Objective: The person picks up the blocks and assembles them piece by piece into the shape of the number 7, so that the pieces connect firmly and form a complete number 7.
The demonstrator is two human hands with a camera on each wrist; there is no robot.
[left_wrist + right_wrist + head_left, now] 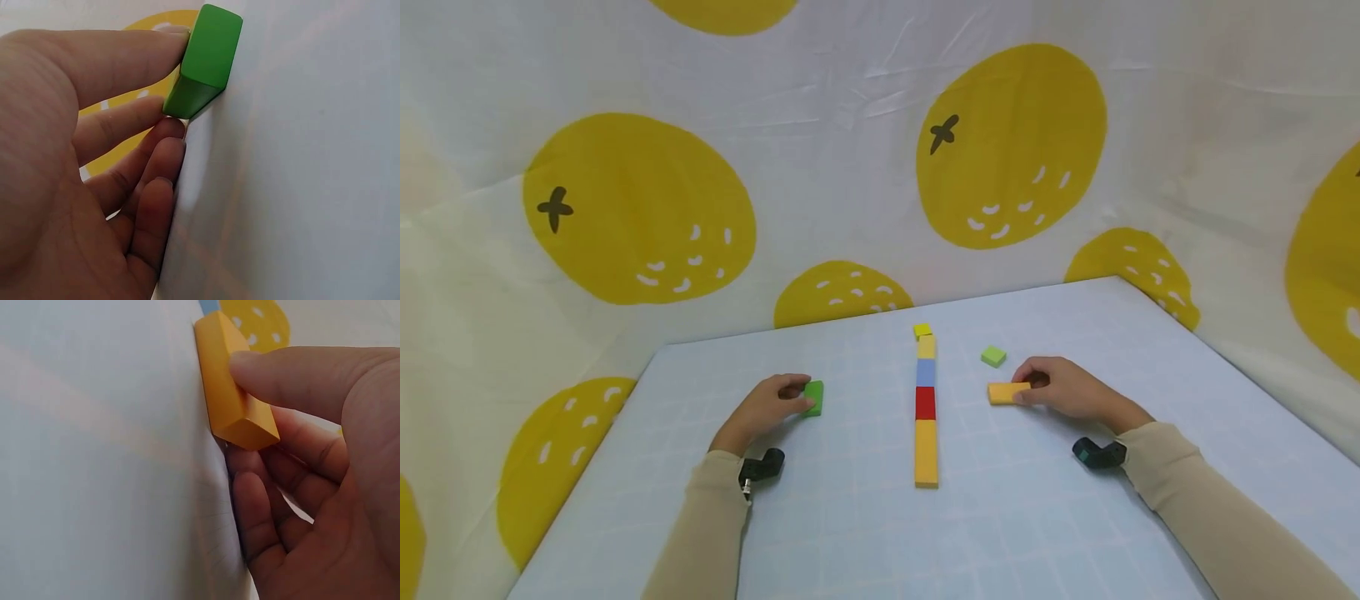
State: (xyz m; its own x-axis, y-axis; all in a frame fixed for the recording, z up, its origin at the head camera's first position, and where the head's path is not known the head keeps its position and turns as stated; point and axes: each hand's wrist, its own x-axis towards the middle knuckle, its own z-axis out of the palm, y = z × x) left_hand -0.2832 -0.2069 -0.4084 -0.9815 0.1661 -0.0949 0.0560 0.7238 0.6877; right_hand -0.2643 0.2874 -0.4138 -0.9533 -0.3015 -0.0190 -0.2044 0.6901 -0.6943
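Head view: both hands busy, one block each. Red block (926, 403) is the landmark, mid-row on the table (850, 517). Left hand (771, 404) grips the green block (814, 398), left of the red block and well apart from it. Right hand (1063, 387) grips the held orange block (1008, 393), right of the red block, also apart, long side running sideways.

Row, end to end: long orange block (927, 454) on the near side of the red block, blue block (927, 372) on its far side, then pale yellow block (927, 347) farther out. Small yellow block (922, 332) sits past that, shifted slightly left; contact unclear. Light green block (993, 357) lies far right of the red block, just beyond the held orange block.

Left wrist view: thumb on one face of the green block, fingers opposite, the lower ones curled near the table. Right wrist view: same pinch on the held orange block. Can't tell if either rests on the table.

Beige sleeves (703, 533), black wrist devices (1097, 453) nearer than the red block; fruit-print sheet (850, 192) behind.
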